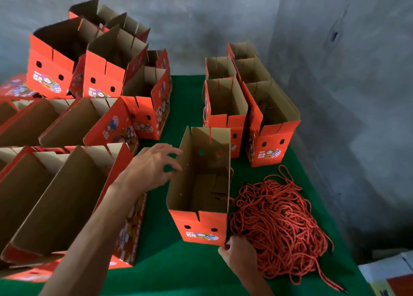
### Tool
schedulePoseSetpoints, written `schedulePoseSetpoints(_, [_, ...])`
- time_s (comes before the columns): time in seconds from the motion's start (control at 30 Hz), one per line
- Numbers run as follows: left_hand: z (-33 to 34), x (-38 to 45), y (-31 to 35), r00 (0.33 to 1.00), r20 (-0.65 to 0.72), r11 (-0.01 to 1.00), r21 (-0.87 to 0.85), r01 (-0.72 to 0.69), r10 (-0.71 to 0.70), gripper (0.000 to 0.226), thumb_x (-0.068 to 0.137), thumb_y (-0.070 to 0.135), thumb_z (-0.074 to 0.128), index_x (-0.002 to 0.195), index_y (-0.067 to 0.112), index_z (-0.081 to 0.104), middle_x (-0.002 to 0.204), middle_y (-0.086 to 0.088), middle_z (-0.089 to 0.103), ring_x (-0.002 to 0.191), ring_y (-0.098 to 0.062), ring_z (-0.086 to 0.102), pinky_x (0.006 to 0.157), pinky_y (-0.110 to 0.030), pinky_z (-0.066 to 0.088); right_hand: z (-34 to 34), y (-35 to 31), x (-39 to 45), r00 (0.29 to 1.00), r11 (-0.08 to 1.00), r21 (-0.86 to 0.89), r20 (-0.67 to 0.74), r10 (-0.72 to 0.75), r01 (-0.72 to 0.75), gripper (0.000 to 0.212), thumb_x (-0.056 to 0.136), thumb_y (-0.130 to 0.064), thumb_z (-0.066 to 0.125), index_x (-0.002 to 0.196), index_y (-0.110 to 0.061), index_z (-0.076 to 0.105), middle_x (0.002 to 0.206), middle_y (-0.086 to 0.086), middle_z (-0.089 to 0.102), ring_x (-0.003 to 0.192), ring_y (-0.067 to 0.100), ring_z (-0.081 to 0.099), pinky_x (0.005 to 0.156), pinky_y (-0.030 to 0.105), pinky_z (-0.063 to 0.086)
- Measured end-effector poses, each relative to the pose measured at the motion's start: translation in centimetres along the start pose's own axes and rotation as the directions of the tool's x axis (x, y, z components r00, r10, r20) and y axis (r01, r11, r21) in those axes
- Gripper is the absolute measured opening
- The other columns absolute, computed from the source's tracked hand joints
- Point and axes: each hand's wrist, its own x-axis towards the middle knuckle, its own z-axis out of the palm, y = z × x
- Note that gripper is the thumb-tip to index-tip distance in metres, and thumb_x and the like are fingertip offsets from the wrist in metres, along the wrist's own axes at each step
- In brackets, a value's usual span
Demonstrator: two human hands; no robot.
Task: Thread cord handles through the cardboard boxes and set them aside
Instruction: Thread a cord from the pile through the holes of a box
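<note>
A person's left hand [156,164] reached across a green-covered table [185,262], its fingers spread and relaxed, their tips at the left wall of an open red cardboard box [201,226] that stood upright near the table's middle. Two round holes showed in the box's near end panel, two more in its far end. The right hand [238,254] lay at the box's near right corner, at the edge of a tangled heap of red cords [277,224] just beside the box; whether its fingers clasped a cord could not be told. Behind the box stood a group of upright open boxes [252,108], a red cord hanging down the side of one. To the left, more open boxes [73,126] leaned and lay stacked against a grey wall [335,72].
</note>
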Motion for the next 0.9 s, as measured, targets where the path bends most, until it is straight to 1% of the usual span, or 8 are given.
schedulePoseSetpoints(0.13, [-0.7, -0.2, 0.3, 0.999, 0.023, 0.999, 0.043, 0.025, -0.026, 0.014, 0.090, 0.039, 0.074, 0.102, 0.046, 0.076, 0.151, 0.020, 0.044, 0.146, -0.005, 0.027, 0.117, -0.041, 0.025, -1.3, 1.0, 0.7, 0.995, 0.936, 0.343, -0.041, 0.094, -0.075, 0.017, 0.088, -0.032, 0.065, 0.078, -0.021, 0.056, 0.077, -0.003, 0.066, 0.074, 0.019, 0.064, 0.072, 0.036, 0.049])
schedulePoseSetpoints(0.23, [-1.0, -0.2, 0.7, 1.000, 0.017, 1.000, 0.007, 0.011, -0.011, 0.011, 0.089, 0.041, 0.075, 0.098, 0.046, 0.077, 0.149, 0.019, 0.048, 0.146, -0.005, 0.029, 0.118, -0.039, 0.022, -2.2, 1.6, 1.1, 0.988, 0.862, 0.506, -0.125, 0.094, -0.018, 0.004, 0.096, -0.020, 0.065, 0.094, -0.021, 0.061, 0.085, -0.005, 0.067, 0.077, 0.014, 0.064, 0.075, 0.041, 0.051])
schedulePoseSetpoints(0.3, [-1.0, 0.1, 1.7, 0.998, -0.027, 0.998, -0.034, -0.053, 0.053, 0.011, 0.086, 0.039, 0.078, 0.096, 0.042, 0.080, 0.141, 0.017, 0.058, 0.142, -0.007, 0.039, 0.116, -0.036, 0.025, -2.8, 1.4, 1.5, 0.973, 0.778, 0.629, -0.187, 0.137, 0.012, 0.009, 0.097, -0.012, 0.066, 0.104, -0.018, 0.068, 0.090, -0.004, 0.072, 0.084, 0.018, 0.069, 0.081, 0.045, 0.056])
schedulePoseSetpoints(0.4, [-0.4, 0.9, 3.8, 0.988, -0.106, 0.986, -0.108, -0.127, 0.115, 0.011, 0.084, 0.030, 0.082, 0.095, 0.032, 0.082, 0.110, 0.013, 0.077, 0.114, -0.015, 0.066, 0.101, -0.029, 0.039, -4.1, 0.9, 1.6, 0.939, 0.624, 0.779, -0.258, 0.228, 0.063, 0.013, 0.094, -0.005, 0.069, 0.092, -0.015, 0.077, 0.082, -0.001, 0.077, 0.082, 0.025, 0.074, 0.082, 0.049, 0.058])
schedulePoseSetpoints(0.47, [0.1, 1.3, 5.3, 0.988, -0.116, 0.988, -0.105, -0.112, 0.100, 0.011, 0.089, 0.035, 0.076, 0.100, 0.035, 0.080, 0.102, 0.014, 0.078, 0.101, -0.019, 0.069, 0.089, -0.029, 0.047, -4.9, 0.7, 1.2, 0.927, 0.551, 0.827, -0.286, 0.244, 0.110, 0.010, 0.094, -0.011, 0.072, 0.088, -0.017, 0.077, 0.080, -0.001, 0.078, 0.078, 0.022, 0.075, 0.079, 0.050, 0.060])
schedulePoseSetpoints(0.57, [1.1, 1.8, 6.9, 0.990, -0.103, 0.994, -0.031, -0.103, 0.100, 0.016, 0.094, 0.044, 0.066, 0.107, 0.041, 0.075, 0.108, 0.017, 0.075, 0.103, -0.017, 0.068, 0.083, -0.034, 0.052, -6.4, 0.3, 0.6, 0.908, 0.402, 0.893, -0.325, 0.265, 0.203, 0.005, 0.096, -0.013, 0.071, 0.093, -0.015, 0.074, 0.085, 0.000, 0.079, 0.079, 0.019, 0.075, 0.076, 0.041, 0.060])
schedulePoseSetpoints(0.77, [1.9, 3.4, 9.3, 0.995, -0.018, 0.995, -0.006, -0.096, 0.096, 0.015, 0.093, 0.036, 0.059, 0.101, 0.024, 0.060, 0.097, 0.003, 0.071, 0.093, -0.027, 0.064, 0.075, -0.037, 0.050, -9.1, -1.1, -0.3, 0.880, 0.148, 0.910, -0.413, 0.234, 0.388, 0.010, 0.099, -0.013, 0.066, 0.107, -0.010, 0.070, 0.089, 0.005, 0.077, 0.080, 0.017, 0.070, 0.076, 0.024, 0.058])
schedulePoseSetpoints(0.9, [1.7, 4.9, 9.4, 0.994, 0.109, 0.986, -0.169, -0.005, 0.023, 0.015, 0.092, 0.032, 0.061, 0.088, 0.027, 0.047, 0.083, 0.008, 0.063, 0.076, -0.016, 0.065, 0.055, -0.027, 0.043, -9.1, -1.9, -1.0, 0.928, 0.132, 0.930, -0.358, 0.103, 0.344, 0.017, 0.098, -0.017, 0.069, 0.111, -0.023, 0.077, 0.106, 0.002, 0.079, 0.096, 0.016, 0.076, 0.081, 0.020, 0.058])
